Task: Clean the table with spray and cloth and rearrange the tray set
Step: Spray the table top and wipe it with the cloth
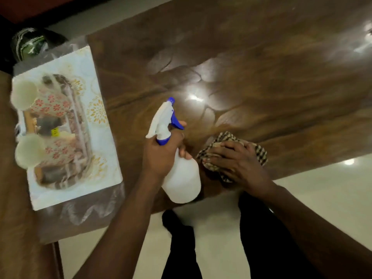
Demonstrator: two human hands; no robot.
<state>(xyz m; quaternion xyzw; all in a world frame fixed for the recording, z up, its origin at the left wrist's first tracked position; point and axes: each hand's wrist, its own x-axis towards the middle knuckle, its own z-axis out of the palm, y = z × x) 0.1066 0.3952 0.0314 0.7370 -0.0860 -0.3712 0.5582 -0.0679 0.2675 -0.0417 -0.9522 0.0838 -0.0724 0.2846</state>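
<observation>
The glossy brown table (251,67) lies under me; my left hand (161,156) grips the spray bottle (181,178), nozzle aimed away, just left of the cloth (259,152) that my flat right hand (237,162) presses down.

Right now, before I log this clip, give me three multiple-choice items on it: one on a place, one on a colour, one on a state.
1. Where does the tray lie relative to the hands?
A. To their left
B. To their right
C. Under them

2. What colour is the trigger on the spray bottle?
A. Red
B. Blue
C. Green

3. What is the right hand doing?
A. Hanging idle
B. Lifting a cup
C. Pressing the cloth on the table

Key: 1 A, the tray sits at the table's left end. 2 B, trigger and collar show blue. 3 C, flat fingers lie on the checked cloth, while the left hand grips the bottle.
</observation>
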